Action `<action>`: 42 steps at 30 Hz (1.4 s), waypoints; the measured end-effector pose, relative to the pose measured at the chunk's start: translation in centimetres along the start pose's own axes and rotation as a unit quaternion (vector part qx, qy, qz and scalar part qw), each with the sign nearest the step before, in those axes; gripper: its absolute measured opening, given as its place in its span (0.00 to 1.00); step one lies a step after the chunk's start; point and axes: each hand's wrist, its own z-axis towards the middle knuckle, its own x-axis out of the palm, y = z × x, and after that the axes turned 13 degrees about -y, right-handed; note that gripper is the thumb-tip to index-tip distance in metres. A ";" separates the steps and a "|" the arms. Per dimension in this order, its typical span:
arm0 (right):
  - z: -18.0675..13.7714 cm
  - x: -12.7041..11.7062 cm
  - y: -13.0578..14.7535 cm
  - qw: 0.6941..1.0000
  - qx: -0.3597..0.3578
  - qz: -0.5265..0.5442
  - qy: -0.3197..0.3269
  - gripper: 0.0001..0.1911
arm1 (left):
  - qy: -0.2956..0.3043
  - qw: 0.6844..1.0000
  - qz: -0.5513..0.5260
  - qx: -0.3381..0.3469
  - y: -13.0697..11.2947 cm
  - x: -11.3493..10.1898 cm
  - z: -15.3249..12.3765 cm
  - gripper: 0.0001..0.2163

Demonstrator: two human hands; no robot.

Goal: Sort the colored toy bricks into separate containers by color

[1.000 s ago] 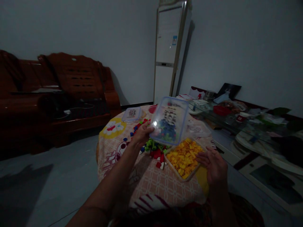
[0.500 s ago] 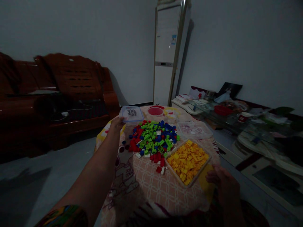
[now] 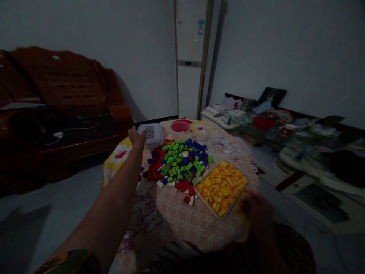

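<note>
Beside a blue-rimmed clear plastic lid or box (image 3: 156, 137) with dark lettering, at the far left of the round table, is my left hand (image 3: 137, 136). Its fingers are apart and seem to hold nothing. A mixed pile of toy building bricks (image 3: 179, 160), green, blue, red and some white, lies in the middle of the cloth. Nearer and to the right, a clear square container (image 3: 247, 185) is filled with yellow bricks (image 3: 222, 186). My right hand (image 3: 258, 211) rests loosely by its right corner at the table edge, dimly lit, fingers slightly bent and apparently empty.
Behind the pile stand a pink bowl (image 3: 181, 126) and a small clear container (image 3: 199, 135). A clear flat tray or lid (image 3: 229, 147) lies at the right on the patterned tablecloth (image 3: 185, 224). A cluttered glass-topped stand (image 3: 245, 121) is to the right, a wooden sofa (image 3: 74, 91) to the left.
My left hand, earlier at the near left corner of the blue-rimmed plastic piece, has moved up along its left side, fingers now apart. The camera view has shifted; my right hand stays by the yellow bricks.
</note>
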 end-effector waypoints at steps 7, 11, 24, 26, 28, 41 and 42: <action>0.6 1.0 -0.4 0.999 0.021 -0.038 0.004 0.29 | 0.372 0.924 0.009 0.092 -3.6 0.4 -16.0 0.13; 1.0 1.4 -0.5 0.999 0.025 -0.015 0.016 0.35 | 0.527 0.819 0.117 0.192 -3.5 -0.8 -23.7 0.11; 0.3 1.6 -1.2 1.000 0.001 0.007 0.018 0.37 | 0.475 0.776 0.326 0.258 -1.8 0.0 -26.9 0.11; -0.1 1.6 -0.9 0.999 -0.012 0.007 0.035 0.38 | 0.469 0.802 0.292 0.227 -1.6 -0.2 -26.5 0.10; -0.7 1.8 -0.3 0.998 -0.040 0.014 0.055 0.40 | 0.462 0.835 0.246 0.168 -1.2 -0.4 -25.8 0.10; -0.9 11.1 5.9 0.959 -0.201 0.034 0.197 0.37 | 0.392 0.883 -0.004 -0.259 0.0 -2.0 -20.5 0.15; -0.6 12.1 6.1 0.954 -0.220 0.026 0.201 0.36 | 0.392 0.879 -0.012 -0.271 0.0 -2.2 -20.2 0.15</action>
